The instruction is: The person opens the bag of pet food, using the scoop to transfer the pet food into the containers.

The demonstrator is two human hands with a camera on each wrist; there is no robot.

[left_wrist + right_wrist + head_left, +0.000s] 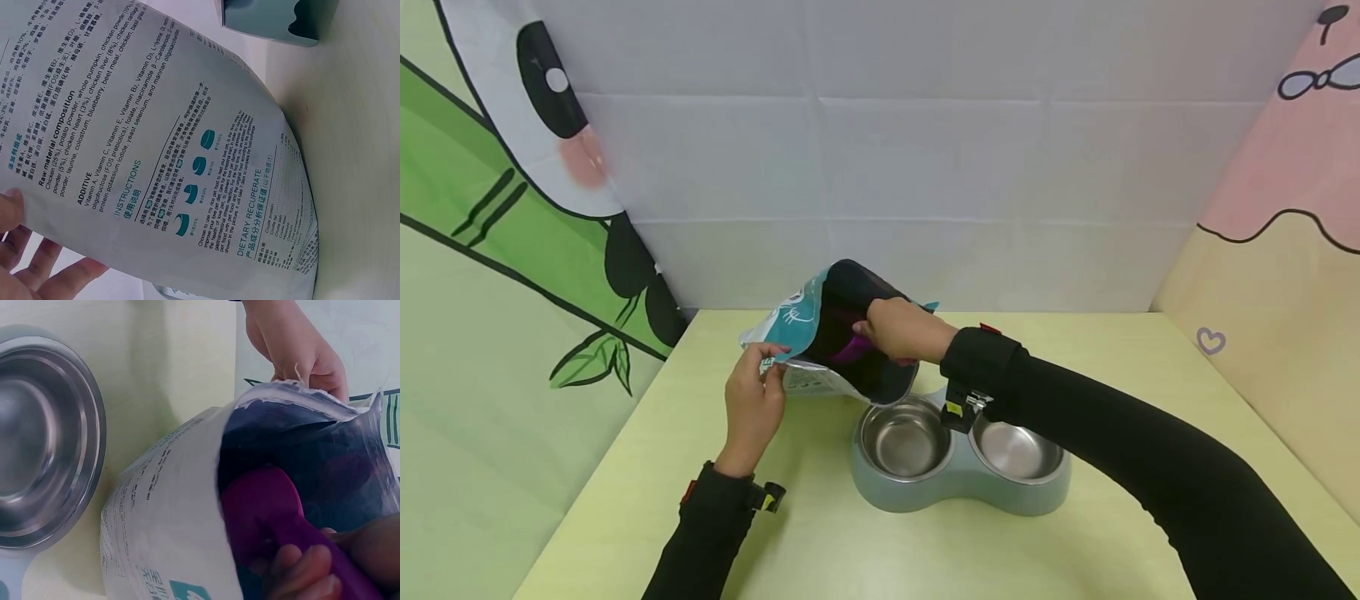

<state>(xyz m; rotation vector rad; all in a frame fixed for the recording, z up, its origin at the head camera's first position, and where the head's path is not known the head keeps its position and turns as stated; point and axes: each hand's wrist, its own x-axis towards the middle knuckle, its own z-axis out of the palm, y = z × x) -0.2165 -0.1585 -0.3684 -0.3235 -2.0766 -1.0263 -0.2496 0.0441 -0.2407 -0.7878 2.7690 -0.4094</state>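
A teal and white pet food bag (805,321) is tilted with its wide mouth facing me. My left hand (756,408) pinches the left edge of that mouth between thumb and fingers. Inside the opening, my right hand (904,329) grips a purple scoop (265,506) by its handle. The scoop's head lies within the dark interior, and whether it holds any food cannot be told. Printed feeding text covers the bag's back in the left wrist view. Just below the bag stands a grey-blue double bowl stand (958,493) with two steel bowls.
The left steel bowl (906,442) sits right under the bag's lower edge. My right forearm passes over the rim of the right steel bowl (1017,450). Behind the pale yellow table (820,542) rises a white wall covering (925,167), with cartoon-printed panels at both sides.
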